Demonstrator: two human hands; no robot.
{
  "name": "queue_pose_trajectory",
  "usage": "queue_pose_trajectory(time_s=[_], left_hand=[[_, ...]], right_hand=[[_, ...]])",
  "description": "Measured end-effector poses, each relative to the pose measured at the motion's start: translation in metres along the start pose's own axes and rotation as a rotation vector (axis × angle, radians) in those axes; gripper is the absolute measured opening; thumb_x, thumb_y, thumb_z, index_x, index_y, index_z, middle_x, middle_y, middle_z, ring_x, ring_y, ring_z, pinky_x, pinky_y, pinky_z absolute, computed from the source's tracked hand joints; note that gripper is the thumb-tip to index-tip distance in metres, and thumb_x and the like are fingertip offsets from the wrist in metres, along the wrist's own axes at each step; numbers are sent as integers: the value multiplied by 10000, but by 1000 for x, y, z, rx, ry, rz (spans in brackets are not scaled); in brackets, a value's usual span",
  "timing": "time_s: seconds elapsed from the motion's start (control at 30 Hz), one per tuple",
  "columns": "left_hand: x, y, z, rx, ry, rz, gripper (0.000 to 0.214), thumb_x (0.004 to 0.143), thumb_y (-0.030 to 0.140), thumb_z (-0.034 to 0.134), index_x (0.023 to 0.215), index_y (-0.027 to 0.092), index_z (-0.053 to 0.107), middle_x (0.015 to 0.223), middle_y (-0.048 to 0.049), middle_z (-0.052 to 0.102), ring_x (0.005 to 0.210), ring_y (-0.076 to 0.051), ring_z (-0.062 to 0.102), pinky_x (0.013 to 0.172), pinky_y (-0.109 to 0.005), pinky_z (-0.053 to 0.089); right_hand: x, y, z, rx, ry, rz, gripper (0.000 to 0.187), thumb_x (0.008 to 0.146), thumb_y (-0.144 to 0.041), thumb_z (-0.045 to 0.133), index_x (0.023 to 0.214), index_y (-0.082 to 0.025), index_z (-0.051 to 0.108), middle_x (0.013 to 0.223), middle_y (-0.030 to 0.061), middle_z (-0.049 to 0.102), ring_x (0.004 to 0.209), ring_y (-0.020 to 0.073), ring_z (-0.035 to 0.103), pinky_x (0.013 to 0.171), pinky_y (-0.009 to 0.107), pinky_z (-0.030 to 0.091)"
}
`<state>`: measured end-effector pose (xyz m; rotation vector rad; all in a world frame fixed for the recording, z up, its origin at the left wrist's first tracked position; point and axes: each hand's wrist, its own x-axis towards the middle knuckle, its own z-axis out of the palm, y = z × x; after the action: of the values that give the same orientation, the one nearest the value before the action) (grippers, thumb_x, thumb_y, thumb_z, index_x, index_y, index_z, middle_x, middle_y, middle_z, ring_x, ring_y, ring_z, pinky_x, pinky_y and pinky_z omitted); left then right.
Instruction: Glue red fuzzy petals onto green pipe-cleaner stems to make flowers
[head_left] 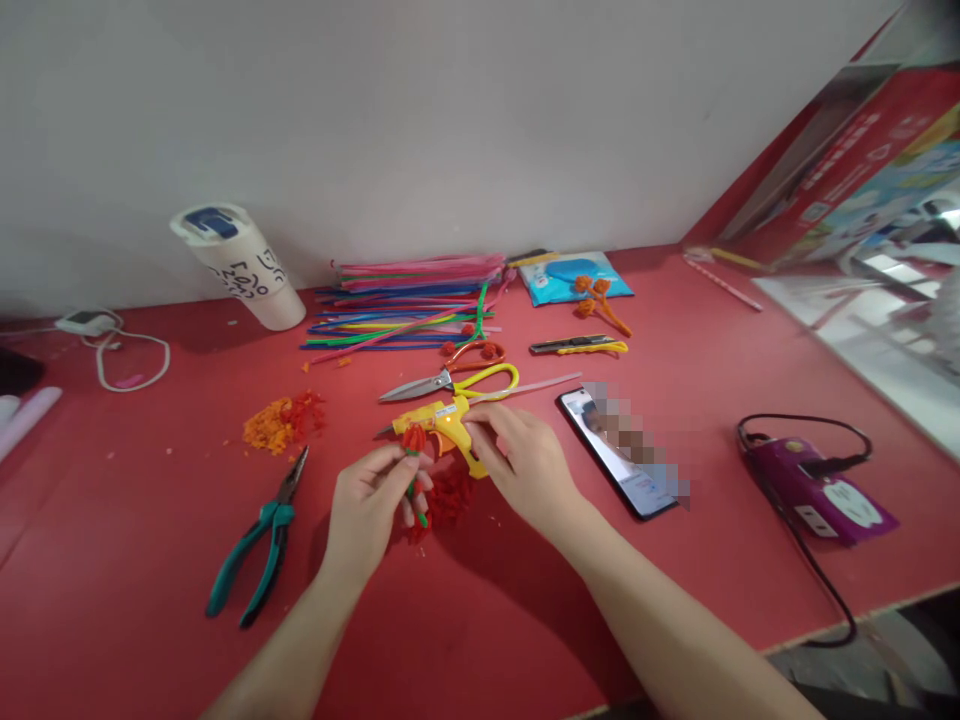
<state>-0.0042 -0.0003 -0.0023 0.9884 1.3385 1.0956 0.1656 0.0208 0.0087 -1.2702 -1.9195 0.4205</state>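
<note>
My left hand [373,500] pinches a small pipe-cleaner flower [414,438] with a red looped head and a green stem; the fingers partly cover it. My right hand [529,462] is closed, its fingertips pressed together over the back of the yellow glue gun [448,420]. Whether they touch the gun or pinch something small is hidden. The gun lies on its side with its nozzle to the left and a clear glue stick [536,386] out of its back. Beneath my hands lies a pile of red fuzzy clippings [450,497].
Yellow-and-orange-handled scissors [420,387], pliers [274,520], orange clippings [270,425], and a cutter knife [566,345] lie around my hands. Behind are pipe cleaners [390,315], a tumbler [259,270] and a blue-white packet [544,285]. A phone [611,460] and purple power strip [817,490] sit right.
</note>
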Motion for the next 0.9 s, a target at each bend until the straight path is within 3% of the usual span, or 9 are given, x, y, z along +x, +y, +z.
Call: queue_pose_trajectory(time_s=[0.17, 0.37, 0.73, 0.9], left_hand=[[0, -2, 1, -22, -42, -13, 170, 764, 270, 575, 718, 125, 649, 566, 7, 612, 388, -67, 519, 339, -152, 378], [0, -2, 2, -4, -52, -17, 169, 760, 272, 572, 700, 129, 637, 561, 10, 606, 380, -72, 521, 329, -159, 380], [-2, 2, 5, 66, -86, -8, 201, 774, 257, 544, 611, 144, 578, 495, 27, 586, 333, -52, 479, 351, -155, 369], [-2, 0, 5, 67, -99, -21, 208, 758, 279, 554, 598, 147, 568, 432, 35, 549, 313, -54, 461, 345, -152, 354]], right_hand=[[-3, -5, 2, 49, 31, -109, 193, 885, -126, 385, 958, -161, 560, 829, 61, 668, 741, 156, 602, 674, 249, 440], [-4, -7, 5, 36, -26, -140, 122, 871, -168, 465, 875, -159, 586, 694, 30, 624, 624, 142, 556, 635, 252, 428], [-7, -4, 8, 81, -9, -179, 127, 829, -128, 486, 880, -185, 588, 724, 30, 615, 651, 145, 544, 632, 269, 440], [-7, -7, 5, 82, 71, -220, 137, 819, -95, 512, 873, -199, 583, 804, 47, 625, 772, 173, 559, 694, 302, 458]])
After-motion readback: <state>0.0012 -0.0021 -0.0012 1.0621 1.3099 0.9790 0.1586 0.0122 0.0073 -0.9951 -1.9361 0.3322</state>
